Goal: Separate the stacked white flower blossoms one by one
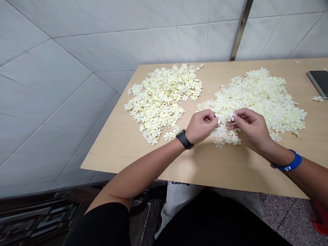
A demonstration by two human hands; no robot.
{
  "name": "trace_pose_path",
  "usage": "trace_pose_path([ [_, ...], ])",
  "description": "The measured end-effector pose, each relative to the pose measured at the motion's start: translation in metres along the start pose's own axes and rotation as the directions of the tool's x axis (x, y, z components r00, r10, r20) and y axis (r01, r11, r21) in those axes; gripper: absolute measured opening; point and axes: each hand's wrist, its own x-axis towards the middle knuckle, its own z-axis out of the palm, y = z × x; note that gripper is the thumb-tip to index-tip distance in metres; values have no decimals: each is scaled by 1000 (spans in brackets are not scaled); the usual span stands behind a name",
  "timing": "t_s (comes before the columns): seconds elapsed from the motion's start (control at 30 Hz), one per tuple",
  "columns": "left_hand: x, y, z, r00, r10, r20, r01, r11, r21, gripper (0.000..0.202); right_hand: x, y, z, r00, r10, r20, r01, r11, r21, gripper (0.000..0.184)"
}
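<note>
Right, closest to me are the two forearms (143,167) reaching out over the counter (217,164), with a black watch (183,139) on the left wrist and a blue band (288,163) on the right. Both hands are closed in fine pinches: the left hand (201,126) and the right hand (249,128) each seem to grip a small cream flower (231,116) between thumb and fingertips. The two pinches almost touch, and I can't tell whether they share one flower or hold two. Just beneath them lies the near edge of the right-hand heap of flowers (256,102), which spreads away toward the wall. A second heap (160,102) sits to the left, with a narrow strip of bare counter between. From here, I'd judge it best to pinch close to the flower's centre and lift clear, so neighbouring petals don't snag. Farther off, a dark tablet (317,83) lies near the counter's right end, before white tile walls (77,102) and an upright metal strip (241,30).
</note>
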Motion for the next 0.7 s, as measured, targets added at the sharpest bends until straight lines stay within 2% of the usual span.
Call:
trace_pose_path([
  [0.1,1,3,2,998,-62,-22,58,990,-127,21,2,-3,-5,991,-133,-32,119,953,-278,10],
  [0.17,2,4,3,994,-112,-19,106,972,-211,17,5,-4,-9,957,-290,-2,251,833,-493,13],
  [0.2,2,5,3,991,-130,-10,124,965,-229,22,7,-4,-11,940,-339,29,295,770,-565,14],
  [0.27,3,4,3,990,-138,6,136,965,-224,28,10,-1,-14,918,-389,81,347,685,-640,17],
  [0.33,3,3,3,992,-125,18,126,972,-199,23,11,1,-14,912,-397,102,361,662,-657,23],
  [0.43,2,2,3,989,-145,31,149,970,-193,16,8,1,-10,908,-407,105,377,679,-630,25],
  [0.53,-1,4,4,983,-178,36,182,964,-194,14,3,-6,-4,911,-401,93,381,737,-558,16],
  [0.6,-3,5,5,987,-152,51,159,973,-167,14,0,-11,1,942,-319,101,327,813,-482,9],
  [0.7,-6,5,4,995,-69,78,77,992,-96,16,-3,-16,5,988,-114,104,144,928,-345,6],
])
